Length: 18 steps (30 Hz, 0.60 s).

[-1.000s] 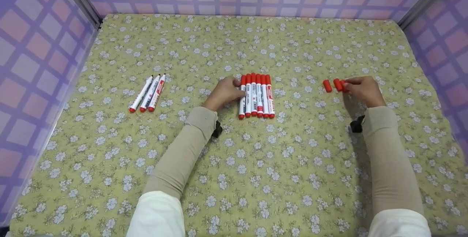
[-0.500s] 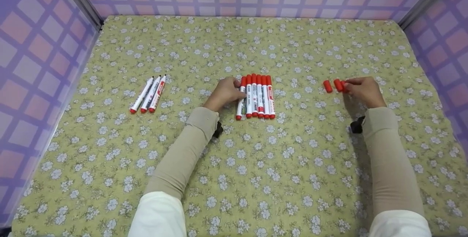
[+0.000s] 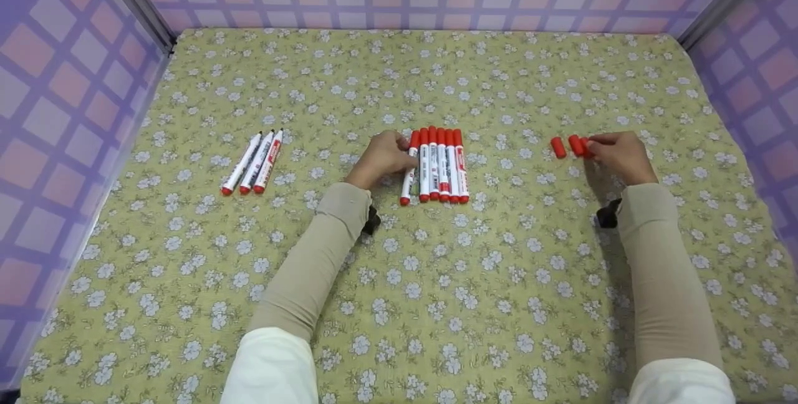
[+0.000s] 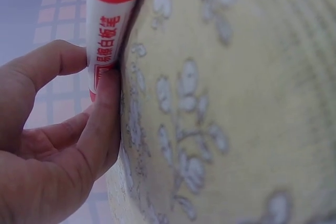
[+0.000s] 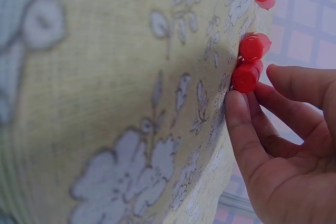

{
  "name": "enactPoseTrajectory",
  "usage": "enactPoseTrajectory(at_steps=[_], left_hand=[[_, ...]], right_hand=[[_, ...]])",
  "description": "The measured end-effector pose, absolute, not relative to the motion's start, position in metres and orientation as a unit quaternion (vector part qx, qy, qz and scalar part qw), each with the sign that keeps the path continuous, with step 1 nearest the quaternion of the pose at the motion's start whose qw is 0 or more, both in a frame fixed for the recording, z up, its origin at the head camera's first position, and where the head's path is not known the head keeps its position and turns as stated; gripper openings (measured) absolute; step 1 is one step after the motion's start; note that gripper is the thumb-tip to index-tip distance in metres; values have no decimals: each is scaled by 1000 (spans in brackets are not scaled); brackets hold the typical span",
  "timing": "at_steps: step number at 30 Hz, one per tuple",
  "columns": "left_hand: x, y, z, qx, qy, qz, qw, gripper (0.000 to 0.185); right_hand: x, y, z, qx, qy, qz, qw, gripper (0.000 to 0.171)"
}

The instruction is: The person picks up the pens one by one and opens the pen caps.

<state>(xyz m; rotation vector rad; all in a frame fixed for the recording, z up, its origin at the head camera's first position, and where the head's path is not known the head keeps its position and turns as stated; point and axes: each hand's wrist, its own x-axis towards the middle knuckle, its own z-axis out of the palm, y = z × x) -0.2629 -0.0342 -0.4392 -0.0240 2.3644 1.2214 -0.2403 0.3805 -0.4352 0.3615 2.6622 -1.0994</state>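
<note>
Compared with the frame a second earlier, the leftmost marker (image 3: 408, 170) of the middle row had swung out of line: its lower red end had slid to the left and a little nearer the person, so it lay at a slant against the five capped markers (image 3: 442, 164), which had stayed put, side by side on the flowered worktop (image 3: 399, 304). The left hand (image 3: 381, 158) had kept its place, thumb and fingers curled round the upper part of that marker; the left wrist view showed a fingertip (image 4: 107, 90) pressed on the white barrel just below its red end. The right hand (image 3: 620, 154) had not shifted either. Its fingers were curled about the rightmost red cap (image 3: 586, 146), pinching it, with a second cap (image 3: 575, 144) touching that one and a third cap (image 3: 558, 147) just beside them, apart from the hand. Three uncapped markers (image 3: 252, 161) lay unchanged well to the left.

Most of the pinched cap was hidden behind the fingers in the head view; the right wrist view showed only its round end (image 5: 245, 76). The left wrist view cut off the marker's lower length, and its printing was too blurred to read. A dark strap at each wrist was half hidden by the sleeves.
</note>
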Motion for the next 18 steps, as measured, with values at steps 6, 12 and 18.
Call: enactPoseTrajectory(at_steps=[6,12,18], left_hand=[[-263,-39,-440,-14,834,491,250,40],[-262,-40,-441,-27,812,523,257,38],[-263,-41,-442,-40,794,546,266,36]], right_hand=[[-240,381,-435,124,910,-377,122,56],[-241,382,-435,129,906,-384,126,57],[-242,384,-434,137,902,-387,136,59]])
